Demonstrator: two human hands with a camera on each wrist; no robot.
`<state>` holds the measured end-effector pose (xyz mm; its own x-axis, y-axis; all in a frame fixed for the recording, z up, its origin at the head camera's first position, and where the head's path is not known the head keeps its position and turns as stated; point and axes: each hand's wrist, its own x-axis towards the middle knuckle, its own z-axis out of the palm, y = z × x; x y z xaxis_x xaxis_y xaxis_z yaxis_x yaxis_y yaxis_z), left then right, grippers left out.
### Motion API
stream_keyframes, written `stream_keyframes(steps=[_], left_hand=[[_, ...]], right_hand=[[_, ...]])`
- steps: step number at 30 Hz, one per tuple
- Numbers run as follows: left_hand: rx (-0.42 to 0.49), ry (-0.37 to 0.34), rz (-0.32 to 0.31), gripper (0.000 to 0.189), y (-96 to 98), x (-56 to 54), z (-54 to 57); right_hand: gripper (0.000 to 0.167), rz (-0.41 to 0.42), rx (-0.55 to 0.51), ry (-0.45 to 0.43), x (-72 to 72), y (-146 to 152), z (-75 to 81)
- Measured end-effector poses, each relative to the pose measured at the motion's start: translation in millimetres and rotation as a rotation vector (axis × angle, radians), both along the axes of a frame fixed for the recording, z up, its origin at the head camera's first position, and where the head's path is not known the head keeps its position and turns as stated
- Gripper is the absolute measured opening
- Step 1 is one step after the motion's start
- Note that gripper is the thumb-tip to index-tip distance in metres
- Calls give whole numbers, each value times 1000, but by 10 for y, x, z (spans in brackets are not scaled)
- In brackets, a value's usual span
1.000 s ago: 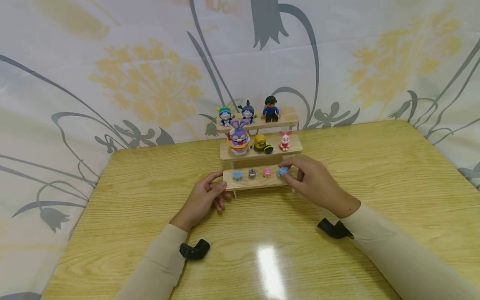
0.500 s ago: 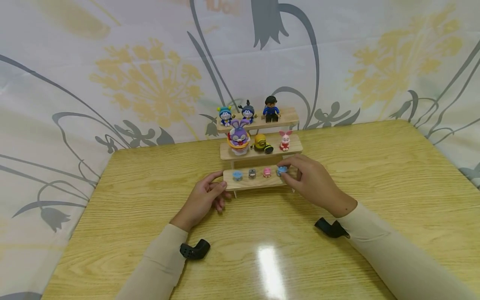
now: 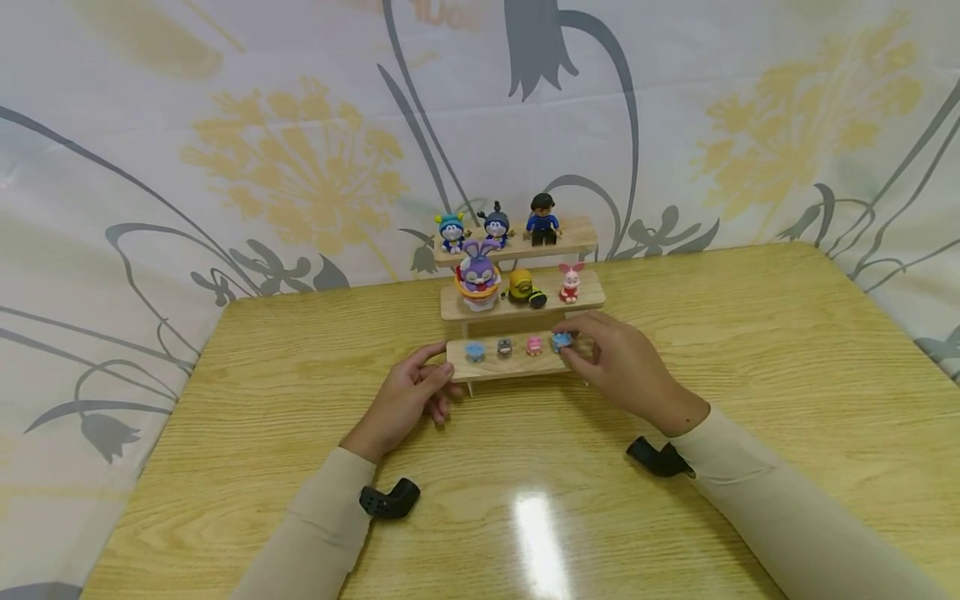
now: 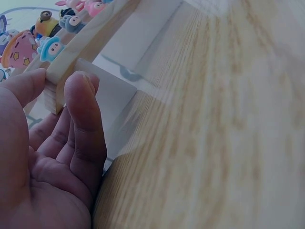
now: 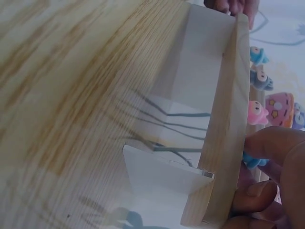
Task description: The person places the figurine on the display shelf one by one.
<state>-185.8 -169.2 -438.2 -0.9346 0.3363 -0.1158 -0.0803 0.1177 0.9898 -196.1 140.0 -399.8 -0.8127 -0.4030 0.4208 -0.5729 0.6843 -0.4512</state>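
Observation:
My left hand [image 3: 397,404] holds the left end of the lowest shelf [image 3: 498,369] of a three-tier wooden display stand, thumb at its front corner. In the left wrist view the fingers [image 4: 82,102] curl by the shelf's end. Between thumb and fingertips, my right hand [image 3: 630,367] pinches a small blue figurine [image 3: 561,341] at that shelf's right part. The right wrist view shows it largely covered by the fingers [image 5: 271,143]. Left of it stand a pink figurine [image 3: 533,345], a grey one [image 3: 505,347] and a light blue one [image 3: 475,351].
On the middle shelf [image 3: 450,310] are a purple rabbit figure [image 3: 477,275], a yellow-and-black figure [image 3: 521,285] and a pink pig figure [image 3: 570,283]. Three more figures occupy the top shelf [image 3: 577,237]. A patterned cloth [image 3: 480,133] hangs behind the wooden table [image 3: 750,375].
My right hand has slid slightly left with the blue figurine, toward the pink one. The left hand has stayed on the shelf's end.

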Motion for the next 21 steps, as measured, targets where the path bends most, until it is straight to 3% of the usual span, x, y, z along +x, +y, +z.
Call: stream_keyframes(steps=[7,14,21], left_hand=[[-5,7,-2,56,-2,-36,-7],[-6,-3,-6,56,-18,6,-33],[-1,7,-7,57,-23,17,-15]], right_hand=[[26,-2,-1,14,-22,0,-1],[28,-6,-9,-48,15,-5,-19],[31,7,-47,-48,28,30,-10]])
